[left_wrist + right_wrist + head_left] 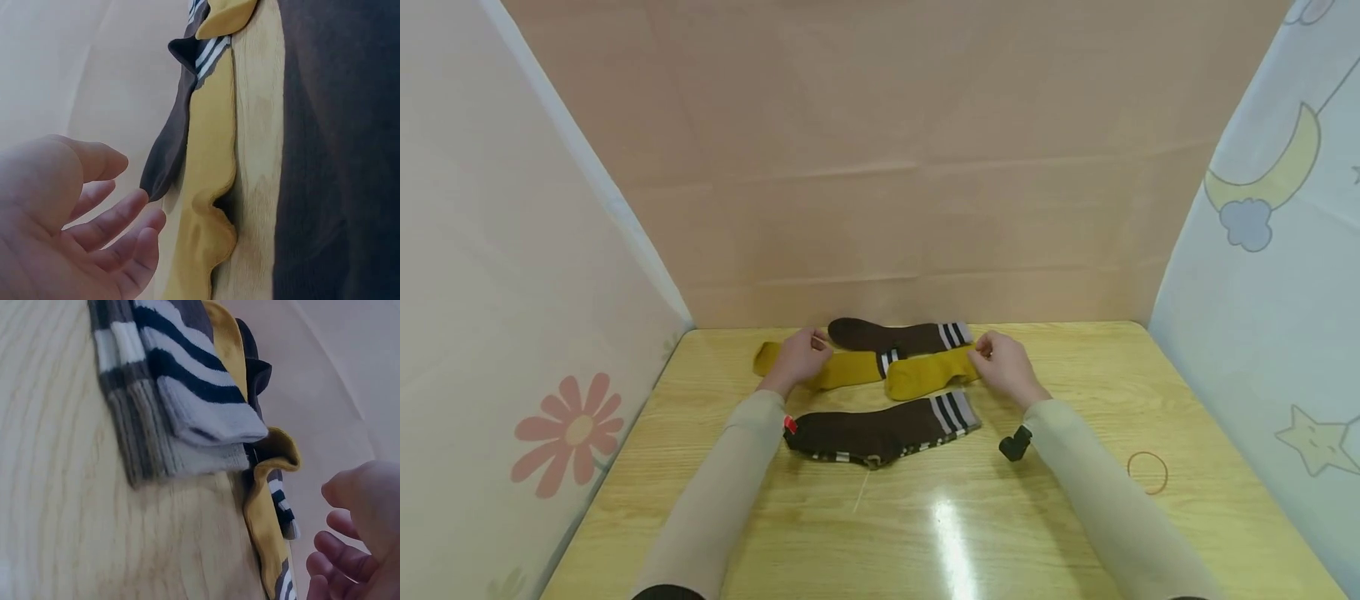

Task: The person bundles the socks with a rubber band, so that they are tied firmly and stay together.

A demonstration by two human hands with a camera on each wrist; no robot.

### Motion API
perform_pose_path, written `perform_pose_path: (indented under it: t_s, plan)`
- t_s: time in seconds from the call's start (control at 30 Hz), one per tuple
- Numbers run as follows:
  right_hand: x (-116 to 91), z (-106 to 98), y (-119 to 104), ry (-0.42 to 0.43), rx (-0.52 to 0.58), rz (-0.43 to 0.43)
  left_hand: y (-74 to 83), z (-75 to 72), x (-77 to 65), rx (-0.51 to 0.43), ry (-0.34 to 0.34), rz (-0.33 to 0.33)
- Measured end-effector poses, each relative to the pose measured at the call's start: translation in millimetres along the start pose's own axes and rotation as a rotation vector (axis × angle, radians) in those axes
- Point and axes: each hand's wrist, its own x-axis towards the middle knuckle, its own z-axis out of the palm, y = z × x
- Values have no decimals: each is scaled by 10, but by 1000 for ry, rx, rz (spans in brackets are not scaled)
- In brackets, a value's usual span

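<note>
My left hand (805,357) is over the foot part of a mustard-yellow sock (850,369) with a striped cuff. In the left wrist view its fingers are loosely bent, with nothing between them. My right hand (1003,367) is at the right end of a second yellow sock (928,374). The right wrist view shows its relaxed fingers beside the socks, holding nothing. Behind the yellow ones lies a dark brown sock (887,337) with a striped cuff. Nearer to me, another brown striped-cuff sock (865,425) lies on top of a patterned sock (119,369).
A thin brown rubber band (1147,472) lies on the wooden table (820,542) at the right. The tan backdrop (880,208) rises at the table's far edge. Printed cloth walls stand on both sides. A small black device (1015,444) hangs at my right sleeve.
</note>
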Motion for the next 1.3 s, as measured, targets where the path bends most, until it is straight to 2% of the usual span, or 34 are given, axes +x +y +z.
perform_pose_path:
  t_s: [0.23,0.43,0.73,0.87,1.0,1.3]
  plan:
    - [170,99,36,46,-13,-23,29,61,106,-36,-10,-45]
    - [285,163,72,17,-29,34,-12,120,181,-66,-8,-79]
    - [325,184,84,-15,17,104,-113,246,264,-94,69,-103]
    - [308,219,134,-57,13,135,-116,309,291,-64,94,-96]
    - [303,234,194,-96,-3,160,-104,358,322,-51,68,-97]
    - [359,207,234,-117,-14,198,-119,318,430,-181,-29,-166]
